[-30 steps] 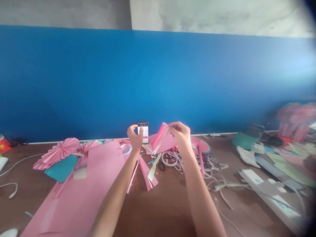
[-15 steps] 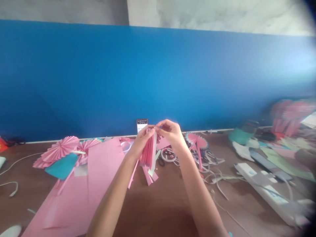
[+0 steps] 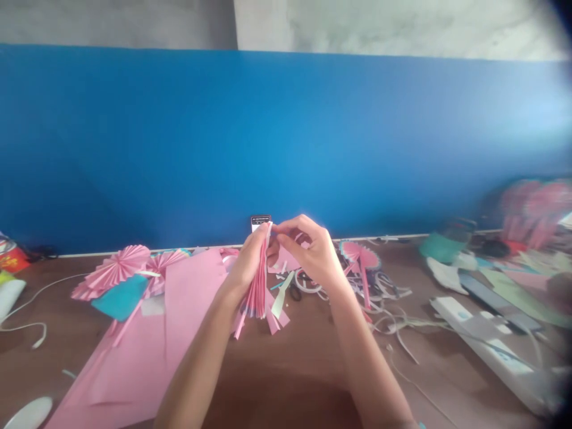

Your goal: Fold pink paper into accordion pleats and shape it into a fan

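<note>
A pink pleated paper fan [image 3: 258,292], folded together and pale along its right edge, hangs upright above the desk. My left hand [image 3: 250,255] is closed around its upper part. At the fan's top, the thumb and forefinger of my right hand [image 3: 310,247] come together in a pinch by the pale edge. Whatever lies between those fingertips is too small to make out. Below the fan are folded pink paper strips [image 3: 277,322] and a pale green paper piece [image 3: 280,298].
Pink sheets [image 3: 192,292], finished pleated fans [image 3: 123,268] and a teal piece [image 3: 120,298] lie at left. A phone [image 3: 260,220] leans on the blue wall. Tangled cables [image 3: 388,292], another fan [image 3: 369,259] and a power strip [image 3: 482,345] are at right.
The fan has swung left and its pleats spread slightly at the bottom. My right fingertips have shifted a little left with it, and the pale green piece below shows more.
</note>
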`<action>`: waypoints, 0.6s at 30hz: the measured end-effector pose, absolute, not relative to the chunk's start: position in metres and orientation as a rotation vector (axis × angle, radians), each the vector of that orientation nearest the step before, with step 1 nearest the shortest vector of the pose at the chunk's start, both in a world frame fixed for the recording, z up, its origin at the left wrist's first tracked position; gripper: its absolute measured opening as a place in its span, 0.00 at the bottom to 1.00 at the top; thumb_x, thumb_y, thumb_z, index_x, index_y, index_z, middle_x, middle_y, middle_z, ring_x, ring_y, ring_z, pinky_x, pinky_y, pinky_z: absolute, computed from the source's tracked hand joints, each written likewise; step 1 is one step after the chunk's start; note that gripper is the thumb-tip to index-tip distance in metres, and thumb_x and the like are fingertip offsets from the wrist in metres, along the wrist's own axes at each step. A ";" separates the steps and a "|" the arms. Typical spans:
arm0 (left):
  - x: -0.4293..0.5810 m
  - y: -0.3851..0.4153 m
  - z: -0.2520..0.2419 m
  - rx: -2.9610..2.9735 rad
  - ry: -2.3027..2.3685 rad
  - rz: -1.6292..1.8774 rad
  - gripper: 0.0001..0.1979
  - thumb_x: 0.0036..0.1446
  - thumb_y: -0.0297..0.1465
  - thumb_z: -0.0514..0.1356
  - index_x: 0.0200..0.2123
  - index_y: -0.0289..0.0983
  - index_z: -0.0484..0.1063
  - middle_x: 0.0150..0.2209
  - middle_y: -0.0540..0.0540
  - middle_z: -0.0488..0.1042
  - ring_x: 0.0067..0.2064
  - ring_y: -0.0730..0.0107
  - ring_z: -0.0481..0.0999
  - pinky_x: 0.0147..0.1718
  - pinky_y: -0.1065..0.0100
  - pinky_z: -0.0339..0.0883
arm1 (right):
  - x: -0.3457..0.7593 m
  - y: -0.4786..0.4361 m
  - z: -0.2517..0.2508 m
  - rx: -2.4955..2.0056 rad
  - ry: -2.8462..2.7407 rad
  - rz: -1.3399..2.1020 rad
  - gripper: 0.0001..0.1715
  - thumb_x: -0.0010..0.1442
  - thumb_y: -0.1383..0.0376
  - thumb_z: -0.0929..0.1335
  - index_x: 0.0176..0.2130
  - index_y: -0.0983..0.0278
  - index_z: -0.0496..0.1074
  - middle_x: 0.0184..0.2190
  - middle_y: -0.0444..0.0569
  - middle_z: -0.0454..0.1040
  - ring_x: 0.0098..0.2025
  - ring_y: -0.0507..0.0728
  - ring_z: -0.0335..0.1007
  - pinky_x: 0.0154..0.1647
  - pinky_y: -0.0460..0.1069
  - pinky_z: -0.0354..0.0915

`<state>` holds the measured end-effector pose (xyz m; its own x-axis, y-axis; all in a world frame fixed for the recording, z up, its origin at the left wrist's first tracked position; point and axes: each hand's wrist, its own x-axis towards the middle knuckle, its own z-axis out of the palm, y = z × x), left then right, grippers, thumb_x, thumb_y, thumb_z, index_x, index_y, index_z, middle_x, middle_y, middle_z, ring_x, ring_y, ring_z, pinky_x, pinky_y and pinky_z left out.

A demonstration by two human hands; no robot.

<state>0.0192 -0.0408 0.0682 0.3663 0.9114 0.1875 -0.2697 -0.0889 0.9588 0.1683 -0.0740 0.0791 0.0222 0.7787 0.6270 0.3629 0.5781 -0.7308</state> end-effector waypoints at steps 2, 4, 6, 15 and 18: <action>0.020 -0.042 0.065 1.321 0.707 1.126 0.22 0.63 0.50 0.55 0.28 0.38 0.67 0.21 0.53 0.59 0.21 0.75 0.61 0.22 0.71 0.57 | 0.165 -0.074 0.079 -1.011 -1.592 0.379 0.09 0.62 0.65 0.68 0.42 0.59 0.78 0.35 0.45 0.73 0.33 0.52 0.68 0.33 0.47 0.62; 0.022 -0.044 0.062 1.376 0.708 1.106 0.24 0.64 0.50 0.53 0.25 0.38 0.65 0.20 0.52 0.62 0.22 0.74 0.63 0.23 0.71 0.59 | 0.163 -0.074 0.078 -1.021 -1.598 0.350 0.08 0.62 0.65 0.69 0.41 0.59 0.78 0.32 0.44 0.71 0.31 0.51 0.66 0.32 0.47 0.61; 0.023 -0.046 0.062 1.415 0.696 1.103 0.23 0.65 0.48 0.52 0.25 0.37 0.65 0.20 0.51 0.63 0.22 0.73 0.64 0.24 0.70 0.60 | 0.162 -0.074 0.078 -1.021 -1.607 0.330 0.08 0.62 0.65 0.69 0.41 0.59 0.79 0.31 0.44 0.70 0.30 0.51 0.65 0.31 0.47 0.60; 0.018 -0.050 0.064 1.669 0.735 1.283 0.21 0.66 0.48 0.51 0.33 0.37 0.72 0.32 0.48 0.73 0.36 0.67 0.72 0.38 0.69 0.67 | 0.162 -0.079 0.080 -0.977 -1.675 0.340 0.05 0.63 0.68 0.67 0.40 0.61 0.74 0.30 0.43 0.70 0.30 0.51 0.65 0.33 0.47 0.62; 0.020 -0.050 0.063 1.741 0.759 1.294 0.22 0.67 0.48 0.50 0.33 0.37 0.71 0.33 0.47 0.73 0.37 0.66 0.71 0.40 0.68 0.66 | 0.162 -0.080 0.081 -0.969 -1.731 0.369 0.05 0.65 0.68 0.65 0.41 0.61 0.70 0.31 0.43 0.69 0.31 0.51 0.66 0.33 0.47 0.62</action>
<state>0.0201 -0.0496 0.0626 0.2907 0.8372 0.4633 -0.0042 -0.4831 0.8756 0.1619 -0.0797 0.0807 -0.1023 0.7549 0.6479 0.4248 0.6221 -0.6577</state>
